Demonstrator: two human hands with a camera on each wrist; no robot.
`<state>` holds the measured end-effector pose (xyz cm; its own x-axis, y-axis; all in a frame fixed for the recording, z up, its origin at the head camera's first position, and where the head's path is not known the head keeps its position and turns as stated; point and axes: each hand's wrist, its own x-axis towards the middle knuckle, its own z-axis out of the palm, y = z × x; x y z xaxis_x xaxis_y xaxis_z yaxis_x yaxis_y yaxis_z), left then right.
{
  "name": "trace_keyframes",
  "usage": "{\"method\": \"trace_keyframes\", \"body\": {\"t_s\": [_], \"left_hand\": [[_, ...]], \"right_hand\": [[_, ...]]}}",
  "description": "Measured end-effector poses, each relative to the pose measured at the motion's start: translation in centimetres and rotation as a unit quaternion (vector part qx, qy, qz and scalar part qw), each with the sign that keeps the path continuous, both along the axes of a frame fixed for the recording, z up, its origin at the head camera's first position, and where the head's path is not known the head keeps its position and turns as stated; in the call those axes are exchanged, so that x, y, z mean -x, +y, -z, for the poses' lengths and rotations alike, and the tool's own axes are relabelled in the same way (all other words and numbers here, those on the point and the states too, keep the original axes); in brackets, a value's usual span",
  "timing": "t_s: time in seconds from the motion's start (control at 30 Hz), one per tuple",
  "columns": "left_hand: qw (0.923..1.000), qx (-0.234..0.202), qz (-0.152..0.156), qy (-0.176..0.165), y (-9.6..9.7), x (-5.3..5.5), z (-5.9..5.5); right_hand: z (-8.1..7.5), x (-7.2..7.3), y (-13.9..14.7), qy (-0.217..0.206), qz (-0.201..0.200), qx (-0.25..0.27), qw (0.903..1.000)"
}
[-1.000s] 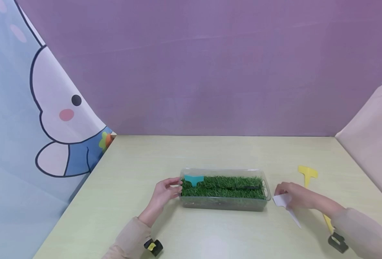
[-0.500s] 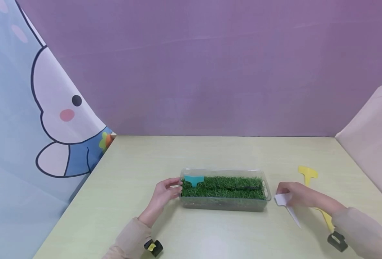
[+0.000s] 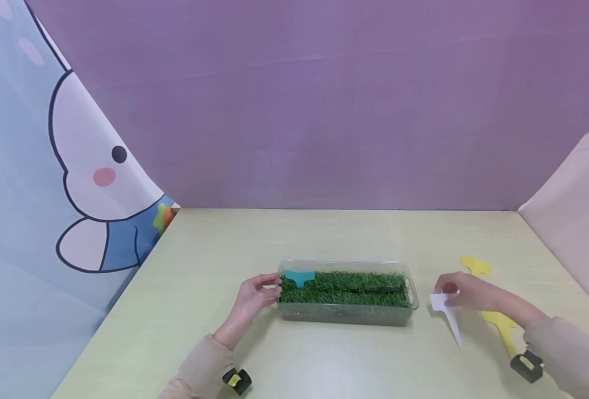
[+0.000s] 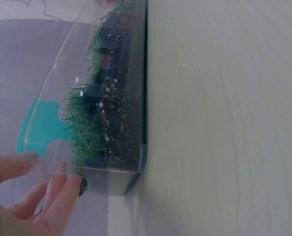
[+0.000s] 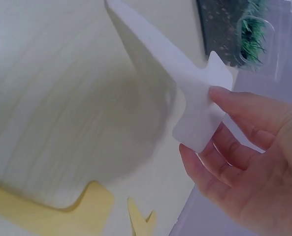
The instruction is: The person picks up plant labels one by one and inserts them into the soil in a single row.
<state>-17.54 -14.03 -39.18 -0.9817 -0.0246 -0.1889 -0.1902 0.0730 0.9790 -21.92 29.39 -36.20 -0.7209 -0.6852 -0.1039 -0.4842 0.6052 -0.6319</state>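
My right hand (image 3: pixel 469 291) pinches a white T-shaped plant label (image 3: pixel 446 310) by its wide head, thumb on one face and fingers behind. Its pointed stem slants down toward the table in the right wrist view (image 5: pixel 150 42). My left hand (image 3: pixel 254 296) touches the left end of a clear plastic planter box (image 3: pixel 344 315), its fingertips at the rim and end wall. Green grass (image 3: pixel 359 280) fills the top of the box, with dark soil (image 4: pixel 113 108) visible through the side. A teal plant label (image 3: pixel 299 277) stands in the grass near the left end.
Two yellow T-shaped plant labels lie on the table at the right, a far one (image 3: pixel 475 266) and a nearer one (image 3: pixel 501 327) partly under the right forearm. A purple backdrop (image 3: pixel 344 111) rises behind the table (image 3: pixel 224 238). Cloth hangs on both sides.
My right hand has lifted slightly and moved right with the white label, which has turned so its stem hangs steeper. More of the nearer yellow label shows. My left hand and the planter box stay still.
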Motion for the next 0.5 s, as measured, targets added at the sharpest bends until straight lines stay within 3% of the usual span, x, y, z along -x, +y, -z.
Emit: {"method": "trace_keyframes", "body": {"t_s": [0.3,0.5], "left_hand": [[1.0,0.003,-0.004,-0.001,0.03,0.04,0.07],[1.0,0.006,-0.004,-0.005,0.09,0.11,0.02]], "right_hand": [[-0.39,0.41,0.43,-0.006,-0.052,0.07,0.9961],[-0.73,0.35,0.49,-0.05,-0.035,0.084,0.9946]]}}
